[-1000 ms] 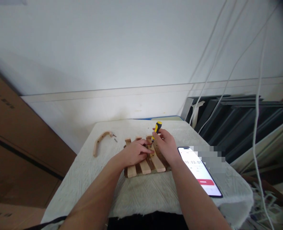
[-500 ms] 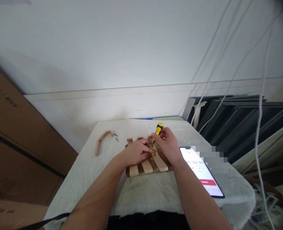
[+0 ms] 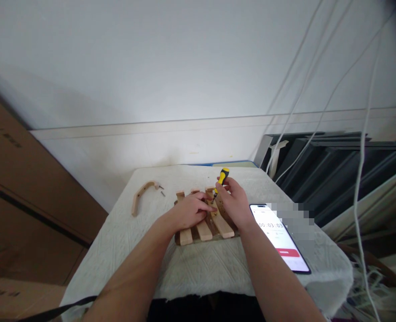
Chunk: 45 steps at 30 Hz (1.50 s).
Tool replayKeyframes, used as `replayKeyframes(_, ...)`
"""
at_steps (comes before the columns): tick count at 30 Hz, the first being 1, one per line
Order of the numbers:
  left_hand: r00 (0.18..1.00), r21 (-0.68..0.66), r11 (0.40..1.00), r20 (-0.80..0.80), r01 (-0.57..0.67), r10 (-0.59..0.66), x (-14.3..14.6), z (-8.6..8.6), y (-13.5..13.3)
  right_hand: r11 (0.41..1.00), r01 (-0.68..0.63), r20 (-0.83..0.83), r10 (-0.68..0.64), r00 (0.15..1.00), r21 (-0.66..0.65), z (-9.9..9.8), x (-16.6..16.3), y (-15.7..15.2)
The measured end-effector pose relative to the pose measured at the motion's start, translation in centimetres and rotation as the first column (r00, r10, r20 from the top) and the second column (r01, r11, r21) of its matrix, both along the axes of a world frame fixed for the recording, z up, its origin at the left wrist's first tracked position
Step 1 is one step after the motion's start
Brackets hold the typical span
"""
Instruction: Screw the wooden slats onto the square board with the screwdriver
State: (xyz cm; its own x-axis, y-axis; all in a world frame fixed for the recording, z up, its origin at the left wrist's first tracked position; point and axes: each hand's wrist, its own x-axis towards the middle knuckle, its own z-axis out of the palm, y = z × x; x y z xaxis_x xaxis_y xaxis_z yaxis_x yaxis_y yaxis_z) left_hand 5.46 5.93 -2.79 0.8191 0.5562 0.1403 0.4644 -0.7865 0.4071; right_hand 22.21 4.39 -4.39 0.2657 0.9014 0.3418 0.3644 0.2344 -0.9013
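My right hand (image 3: pixel 234 201) is closed round a yellow-and-black screwdriver (image 3: pixel 222 175), which leans with its handle away from me. The tip points down onto the rightmost curved wooden piece (image 3: pixel 223 225), close to its far end; any screw under it is too small to make out. My left hand (image 3: pixel 191 210) lies across the wooden pieces, fingers stretched towards the tip and touching the wood. Two more curved pieces, a middle one (image 3: pixel 204 230) and a left one (image 3: pixel 186 236), sit side by side on a brown wooden base (image 3: pixel 235 233).
A loose curved wooden piece (image 3: pixel 137 199) with holes and a small screw (image 3: pixel 163 194) lie on the white cloth (image 3: pixel 117 232) to the left. A phone (image 3: pixel 285 250) showing a timer lies right of my right forearm. White cables (image 3: pixel 360 179) hang at the right.
My right hand has shifted its grip on the screwdriver, and more yellow of its lower handle shows. The left hand stays in place on the wood.
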Motion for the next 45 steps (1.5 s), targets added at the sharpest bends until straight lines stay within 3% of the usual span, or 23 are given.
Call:
replayKeyframes(5,1.0,-0.004,1.0,0.018,0.001,-0.001,-0.09,-0.15,0.1,0.994,0.104,0.04,-0.103,0.994,-0.019,-0.44,0.03,0.34)
replayKeyframes(14,0.999,-0.012,1.0,0.032,-0.01,0.01,-0.04,-0.5,0.21,0.997,-0.076,-0.018,0.076,0.997,-0.007,-0.05,0.04,0.09)
replayKeyframes(21,0.999,-0.01,1.0,0.033,-0.008,0.008,0.05,-0.23,0.09,0.994,0.088,0.079,-0.083,0.993,-0.06,0.04,-0.03,-0.08)
replayKeyframes(31,0.998,-0.025,0.999,0.05,-0.035,0.036,0.04,-0.46,0.11,0.993,-0.12,-0.142,0.121,0.983,0.014,-0.16,0.18,-0.25)
replayKeyframes(38,0.999,-0.021,1.0,0.05,-0.018,0.019,0.14,-0.38,0.17,0.997,-0.009,0.073,0.014,0.997,-0.073,0.22,0.19,-0.13)
replayKeyframes(45,0.998,-0.017,1.0,0.053,-0.019,0.02,0.13,-0.71,0.32,0.99,-0.092,-0.052,0.087,0.995,-0.103,0.11,0.29,-0.18)
